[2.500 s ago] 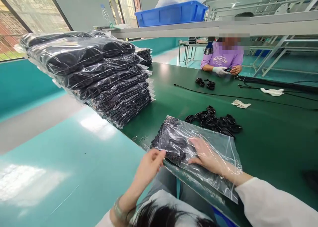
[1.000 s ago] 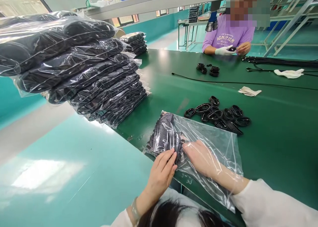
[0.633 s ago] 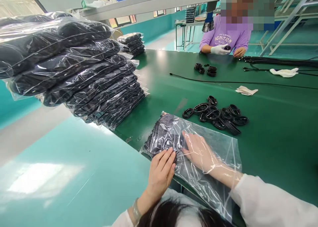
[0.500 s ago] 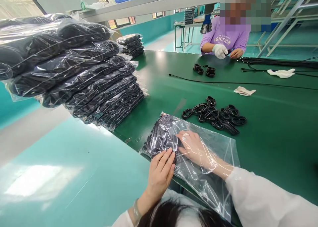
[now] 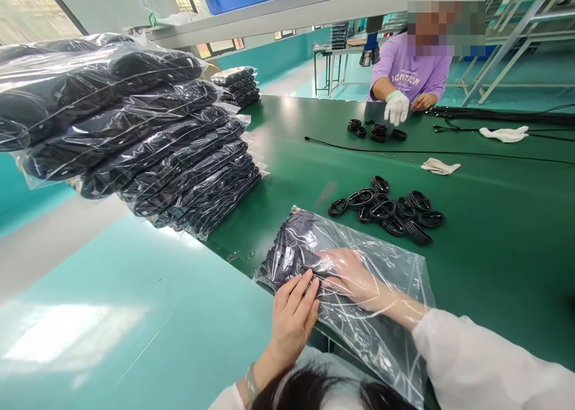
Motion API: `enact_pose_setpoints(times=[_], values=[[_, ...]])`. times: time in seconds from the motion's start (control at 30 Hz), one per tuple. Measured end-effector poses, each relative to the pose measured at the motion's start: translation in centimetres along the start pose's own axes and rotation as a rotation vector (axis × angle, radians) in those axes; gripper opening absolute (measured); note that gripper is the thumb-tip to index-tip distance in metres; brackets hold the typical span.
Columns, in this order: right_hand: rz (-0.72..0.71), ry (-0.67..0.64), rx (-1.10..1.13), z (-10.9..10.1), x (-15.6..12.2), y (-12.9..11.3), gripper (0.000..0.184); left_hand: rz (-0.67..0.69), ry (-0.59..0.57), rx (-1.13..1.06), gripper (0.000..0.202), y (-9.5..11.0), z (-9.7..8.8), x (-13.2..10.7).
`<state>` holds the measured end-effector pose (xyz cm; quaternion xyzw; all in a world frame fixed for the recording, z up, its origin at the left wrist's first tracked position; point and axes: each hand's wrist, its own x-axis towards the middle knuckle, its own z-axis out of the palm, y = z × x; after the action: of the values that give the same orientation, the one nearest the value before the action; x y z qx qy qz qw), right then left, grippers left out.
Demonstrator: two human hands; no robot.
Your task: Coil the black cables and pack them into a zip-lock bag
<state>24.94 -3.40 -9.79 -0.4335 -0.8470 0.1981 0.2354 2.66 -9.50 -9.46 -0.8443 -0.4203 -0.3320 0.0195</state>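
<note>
A clear plastic bag (image 5: 390, 260) lies across the near table edge, with ribbed black coils (image 5: 285, 248) packed in its left end. My right hand (image 5: 354, 278) is inside the bag, seen through the film. Its fingers are closed on a black coil (image 5: 314, 265) beside the packed ones; the plastic's glare partly veils the fingertips. From outside, my left hand (image 5: 294, 311) rests on the bag's near side, fingers stretched out and lying on the film over the coils. A loose pile of black coils (image 5: 386, 209) sits just beyond the bag.
Bagged black goods form a tall stack (image 5: 153, 128) at left, with a smaller stack (image 5: 236, 87) behind. Across the green table (image 5: 494, 236), a co-worker in purple (image 5: 413, 69) sits near small coils (image 5: 378, 132). A long black cable (image 5: 404, 152) and white gloves (image 5: 503, 134) lie there.
Inside the bag, my right hand has shifted slightly right and down, and the black coil at its fingers shows more. The co-worker's gloved hand has lowered toward the table, where another coil now lies.
</note>
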Motion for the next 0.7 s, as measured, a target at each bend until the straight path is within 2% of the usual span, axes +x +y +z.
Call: enact_pose_setpoints(times=[0.17,0.27,0.33,0.4,0.47,0.53,0.6,0.7], values=[[0.057,0.013,-0.008,-0.6,1.3,-0.5,0.052,-0.016,0.012,-0.02,0.05,0.1,-0.8,0.8],[0.012,-0.026,-0.043,-0.9,1.2,0.0,0.058,-0.043,-0.016,-0.059,0.049,-0.6,-1.9,1.9],[-0.012,-0.045,-0.055,-1.0,1.1,0.3,0.054,-0.127,0.008,-0.026,0.047,-1.7,-2.6,2.9],[-0.005,-0.047,-0.06,-1.1,1.2,0.6,0.047,-0.296,0.029,0.06,0.045,-3.1,-3.0,4.1],[0.009,-0.044,-0.064,-1.3,1.4,0.6,0.044,-0.481,-0.035,0.104,0.051,-4.2,-3.1,5.1],[0.014,-0.046,-0.06,-1.5,1.7,0.4,0.041,-0.594,-0.171,0.092,0.062,-4.9,-2.9,5.8],[0.016,-0.047,-0.047,-1.8,1.9,0.0,0.036,-0.629,-0.273,0.093,0.072,-4.9,-2.6,6.3],[0.03,-0.036,-0.03,-1.9,2.1,-0.3,0.031,-0.628,-0.294,0.148,0.08,-4.4,-2.4,6.4]])
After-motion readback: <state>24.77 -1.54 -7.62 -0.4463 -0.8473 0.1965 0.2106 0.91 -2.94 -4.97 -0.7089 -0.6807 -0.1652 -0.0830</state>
